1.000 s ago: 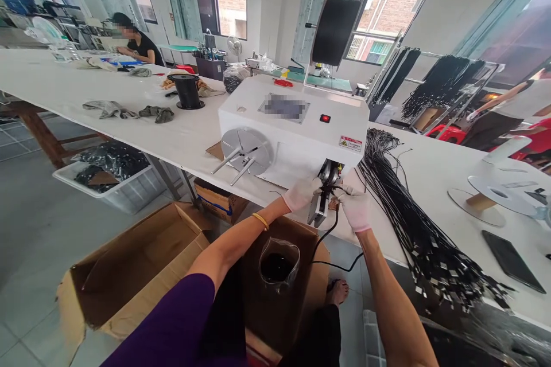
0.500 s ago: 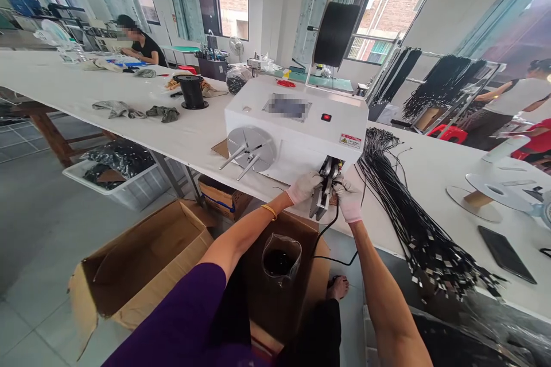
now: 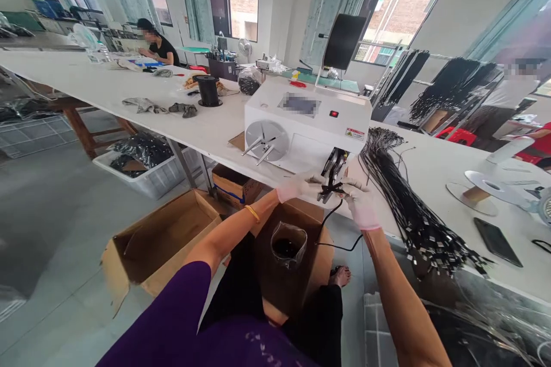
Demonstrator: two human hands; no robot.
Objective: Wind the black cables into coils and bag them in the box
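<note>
Holding a black cable (image 3: 331,188) between both gloved hands here, right in front of the dark metal slot (image 3: 338,161) low on the front of this white benchtop machine (image 3: 310,83). Left hand (image 3: 299,188) looks closed around one end of the bunched-up part, right hand (image 3: 360,203) seems to pinch the other end, so neither one is spread wide, though the fingers are kinda small to make out. The cable's gathered into a short bundle in the middle, while a loose length hangs below the hands toward the cardboard box (image 3: 321,269), so I'd call this one partway done at best. Can't tell if there's any tie around it, or if it touches the slot. The pronged winding disc (image 3: 278,136) on the machine's front has no cable on it that I can see. As for what's left, a fat pile of long black cables (image 3: 400,200) lies uncoiled on the table (image 3: 434,155) just right of the machine, so going by that, plenty aren't bundled yet. The clear plastic bag (image 3: 290,228) in the box has something dark inside, no idea if it's finished pieces. There's also a big black spool (image 3: 346,40) up behind the machine, plus a phone (image 3: 498,241) near the pile.
</note>
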